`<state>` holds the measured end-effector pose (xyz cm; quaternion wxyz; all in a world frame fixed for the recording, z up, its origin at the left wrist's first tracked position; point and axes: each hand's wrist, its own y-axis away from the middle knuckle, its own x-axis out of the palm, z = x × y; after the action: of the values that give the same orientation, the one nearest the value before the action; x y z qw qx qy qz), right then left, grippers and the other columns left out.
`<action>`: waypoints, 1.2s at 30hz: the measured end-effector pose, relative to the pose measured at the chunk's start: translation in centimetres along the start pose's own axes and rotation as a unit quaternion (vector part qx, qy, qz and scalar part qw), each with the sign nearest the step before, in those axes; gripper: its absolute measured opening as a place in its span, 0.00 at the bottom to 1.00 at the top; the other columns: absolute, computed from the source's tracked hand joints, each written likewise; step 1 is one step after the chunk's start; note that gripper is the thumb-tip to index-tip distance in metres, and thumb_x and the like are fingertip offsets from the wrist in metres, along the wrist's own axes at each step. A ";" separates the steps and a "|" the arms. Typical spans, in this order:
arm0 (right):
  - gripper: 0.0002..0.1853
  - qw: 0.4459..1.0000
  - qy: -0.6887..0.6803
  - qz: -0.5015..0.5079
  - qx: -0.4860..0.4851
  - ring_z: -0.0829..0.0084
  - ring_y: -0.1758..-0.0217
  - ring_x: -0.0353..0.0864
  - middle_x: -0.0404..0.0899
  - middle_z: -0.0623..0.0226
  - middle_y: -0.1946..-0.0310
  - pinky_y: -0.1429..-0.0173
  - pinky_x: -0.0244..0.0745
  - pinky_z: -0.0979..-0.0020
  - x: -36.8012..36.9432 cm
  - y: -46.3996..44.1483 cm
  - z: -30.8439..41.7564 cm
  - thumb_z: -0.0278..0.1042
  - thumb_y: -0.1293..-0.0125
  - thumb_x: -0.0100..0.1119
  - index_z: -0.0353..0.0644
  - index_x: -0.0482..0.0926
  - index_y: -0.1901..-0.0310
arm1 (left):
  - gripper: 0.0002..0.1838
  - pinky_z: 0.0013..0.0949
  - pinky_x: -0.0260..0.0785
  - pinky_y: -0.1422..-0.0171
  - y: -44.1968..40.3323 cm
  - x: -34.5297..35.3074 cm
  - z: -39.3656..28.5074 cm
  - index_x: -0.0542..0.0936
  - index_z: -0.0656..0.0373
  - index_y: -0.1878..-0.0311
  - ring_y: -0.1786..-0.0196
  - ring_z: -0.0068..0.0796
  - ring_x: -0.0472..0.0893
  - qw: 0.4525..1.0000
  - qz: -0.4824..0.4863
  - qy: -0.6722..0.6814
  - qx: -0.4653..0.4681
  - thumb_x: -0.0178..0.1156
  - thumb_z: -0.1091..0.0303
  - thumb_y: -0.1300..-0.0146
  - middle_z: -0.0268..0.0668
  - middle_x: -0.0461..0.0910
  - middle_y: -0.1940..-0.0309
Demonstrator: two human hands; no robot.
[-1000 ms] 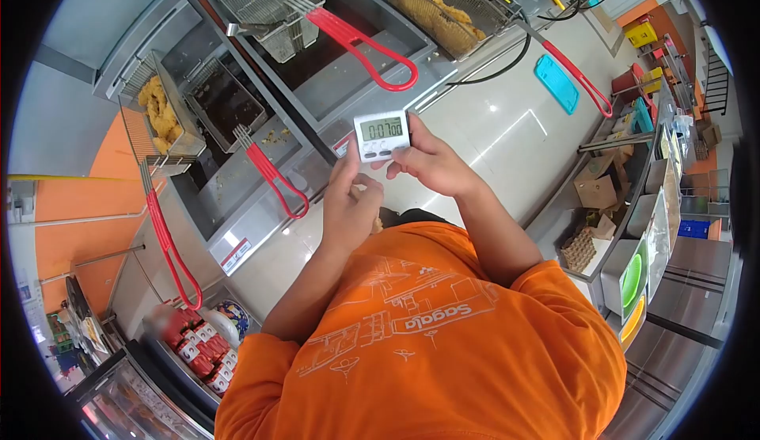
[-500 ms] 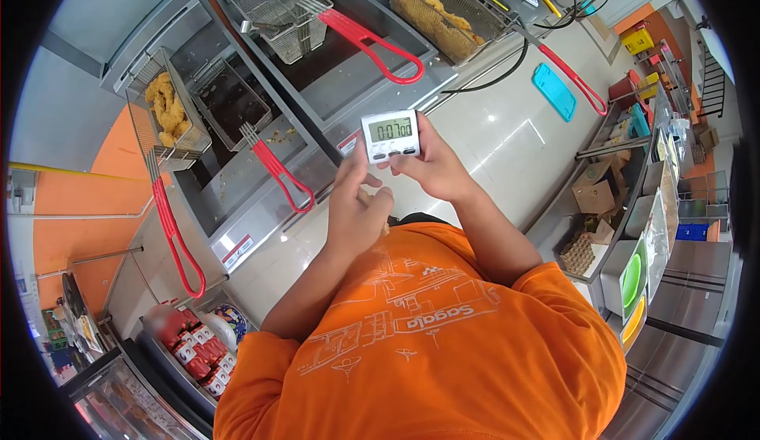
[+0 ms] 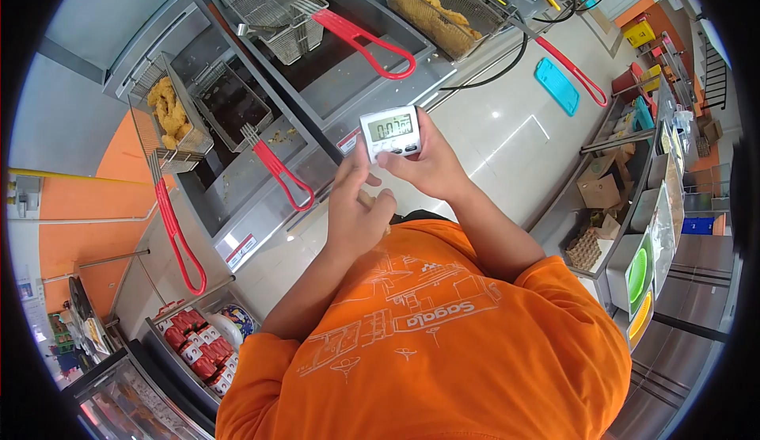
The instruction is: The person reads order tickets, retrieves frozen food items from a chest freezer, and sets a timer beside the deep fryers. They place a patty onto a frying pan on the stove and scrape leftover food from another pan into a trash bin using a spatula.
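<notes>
Timer (image 3: 393, 133) is held before the fryer (image 3: 349, 106), right hand (image 3: 437, 169) pinching its right side, thumb at the buttons (image 3: 410, 148), left hand (image 3: 354, 212) curled at its left edge, grip unclear; digits (image 3: 391, 127) show, so setting looks advanced, counting unconfirmed.

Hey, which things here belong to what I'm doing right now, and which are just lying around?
Part of the job:
- timer, in your right grip
- fried food, probably

Apparently just lying around:
- cardboard box
- egg tray
- red-and-white packs
</notes>
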<state>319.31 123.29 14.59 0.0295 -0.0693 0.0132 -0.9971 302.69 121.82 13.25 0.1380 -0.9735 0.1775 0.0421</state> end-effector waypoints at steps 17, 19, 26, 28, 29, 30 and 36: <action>0.28 0.999 -0.037 0.031 -0.001 0.75 0.45 0.75 0.74 0.62 0.48 0.41 0.72 0.69 -0.1 0.0 -0.6 0.20 0.40 0.57 0.34 0.59 0.39 | 0.42 0.27 0.68 0.52 -0.3 -0.2 0.4 0.57 0.62 0.25 0.57 0.26 0.72 1.000 -0.018 -0.011 0.016 0.54 0.79 0.48 0.39 0.71 0.47; 0.28 0.998 -0.060 0.027 0.013 0.74 0.45 0.75 0.74 0.62 0.48 0.40 0.72 0.69 -0.1 0.1 -0.7 0.20 0.39 0.57 0.34 0.59 0.38 | 0.42 0.25 0.69 0.61 -0.2 -0.2 0.0 0.57 0.64 0.26 0.56 0.27 0.73 1.000 -0.015 -0.017 -0.002 0.54 0.79 0.49 0.41 0.71 0.48; 0.27 1.000 -0.010 0.020 -0.021 0.75 0.46 0.75 0.75 0.61 0.49 0.42 0.73 0.70 0.2 -0.1 -1.1 0.22 0.37 0.56 0.32 0.59 0.38 | 0.42 0.25 0.72 0.63 -0.3 -0.3 0.0 0.57 0.66 0.27 0.55 0.28 0.73 0.999 -0.019 -0.020 -0.030 0.55 0.79 0.49 0.43 0.71 0.49; 0.26 0.999 0.005 0.015 -0.040 0.75 0.46 0.76 0.75 0.61 0.49 0.43 0.74 0.70 0.1 -0.1 -1.1 0.22 0.37 0.56 0.32 0.59 0.39 | 0.42 0.27 0.72 0.59 -0.3 -0.4 0.5 0.57 0.66 0.27 0.55 0.29 0.73 0.999 -0.012 -0.028 -0.012 0.55 0.79 0.50 0.43 0.71 0.49; 0.26 0.999 0.001 0.019 -0.028 0.75 0.47 0.76 0.75 0.62 0.50 0.44 0.74 0.70 0.0 -0.3 -1.1 0.23 0.37 0.57 0.32 0.60 0.39 | 0.42 0.29 0.71 0.55 -0.4 -0.5 0.6 0.57 0.67 0.27 0.56 0.30 0.73 0.999 -0.007 -0.035 0.007 0.55 0.79 0.50 0.43 0.72 0.49; 0.26 1.000 -0.004 0.023 -0.015 0.76 0.48 0.76 0.76 0.62 0.51 0.45 0.75 0.70 -0.1 -0.4 -1.1 0.24 0.37 0.58 0.32 0.60 0.40 | 0.42 0.29 0.71 0.55 -0.4 -0.5 0.5 0.57 0.67 0.27 0.56 0.30 0.73 0.999 -0.006 -0.035 0.007 0.55 0.79 0.50 0.43 0.72 0.49; 0.21 0.999 0.022 -0.025 0.001 0.76 0.54 0.80 0.78 0.63 0.55 0.52 0.79 0.72 0.6 -0.7 -0.6 0.24 0.36 0.59 0.34 0.65 0.43 | 0.43 0.27 0.69 0.52 -0.3 -0.3 0.5 0.55 0.63 0.25 0.57 0.26 0.73 0.999 -0.004 -0.034 0.009 0.54 0.80 0.49 0.39 0.71 0.48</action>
<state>318.61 123.94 14.15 0.0043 -0.0480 0.0114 -0.9988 302.45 122.31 12.88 0.1531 -0.9709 0.1689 0.0731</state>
